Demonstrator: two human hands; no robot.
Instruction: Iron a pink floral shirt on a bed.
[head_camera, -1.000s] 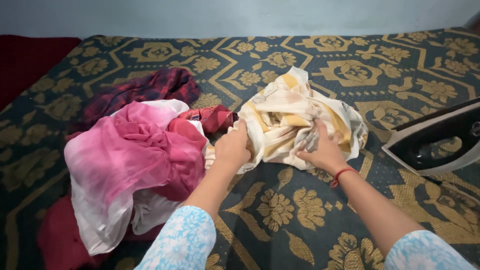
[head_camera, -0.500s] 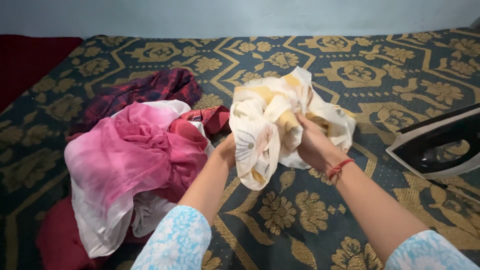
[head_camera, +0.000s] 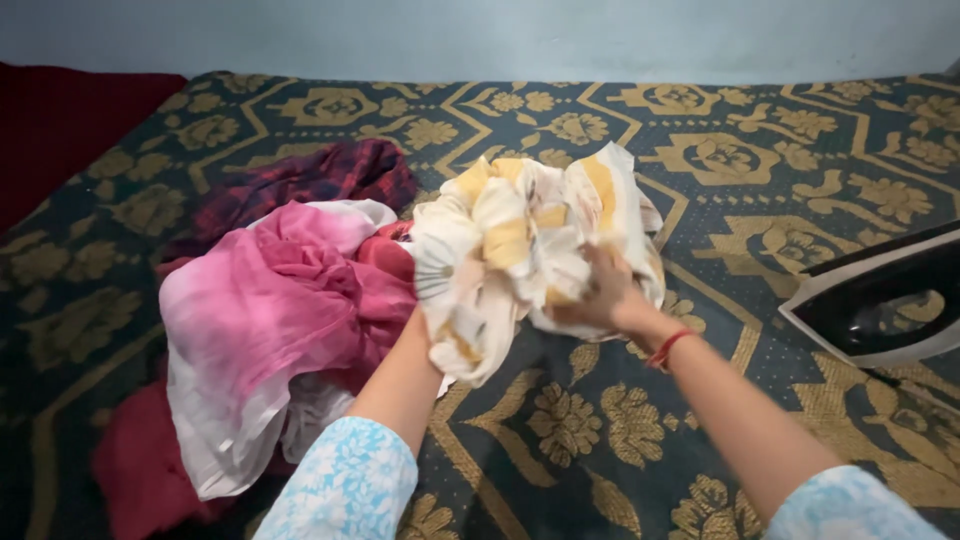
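A crumpled cream and yellow cloth is lifted a little off the patterned bed cover. My right hand grips its lower right side, a red thread around the wrist. My left hand is buried under the cloth's left fold; only the wrist and forearm show, so its fingers are hidden. Both sleeves are light blue with white flowers.
A heap of pink and white cloth lies to the left, over dark red fabric, with a dark red checked garment behind it. An iron rests tilted at the right edge. The dark green and gold bed cover spreads underneath.
The cream cloth went from lying on the cover to being raised and bunched, shifting left toward the pink heap. My left hand disappeared under it.
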